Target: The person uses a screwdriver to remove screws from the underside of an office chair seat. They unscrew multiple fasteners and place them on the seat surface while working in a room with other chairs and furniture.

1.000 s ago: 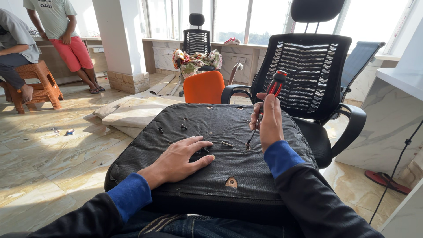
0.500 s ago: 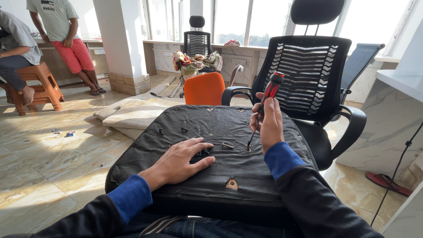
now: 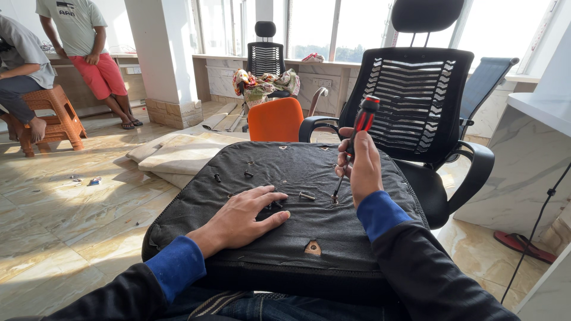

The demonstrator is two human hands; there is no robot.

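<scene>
The right hand (image 3: 361, 169) is wrapped shut around one screwdriver (image 3: 354, 138), its red and black handle sticking up above the fist and its thin shaft running down to a hole in the black fabric; the tip meets the surface just right of a loose silver bolt (image 3: 307, 195). The left hand (image 3: 244, 215) lies flat, palm down, fingers spread slightly apart, holding nothing and pressing on the same fabric; its fingertips rest beside a small dark fastener (image 3: 276, 204). Both hands work on one upturned seat cushion (image 3: 297, 238), its black underside facing up and resting across the person's lap; two more dark screws (image 3: 217, 176) lie on its far left part, and a tear near the front edge shows a wooden patch (image 3: 311, 248).

Beyond the cushion stand three office chairs: one black mesh-backed chair (image 3: 416, 101) with armrests just behind the right hand, one orange chair back (image 3: 275, 118) beside it, and one smaller mesh chair (image 3: 265, 53) by the windows, heaped with coloured cloth; flattened cardboard sheets (image 3: 178, 151) lie on the marble floor to the left. Two other people are far left; one sits on an orange plastic stool (image 3: 56, 116), the other stands in red shorts (image 3: 101, 70).
</scene>
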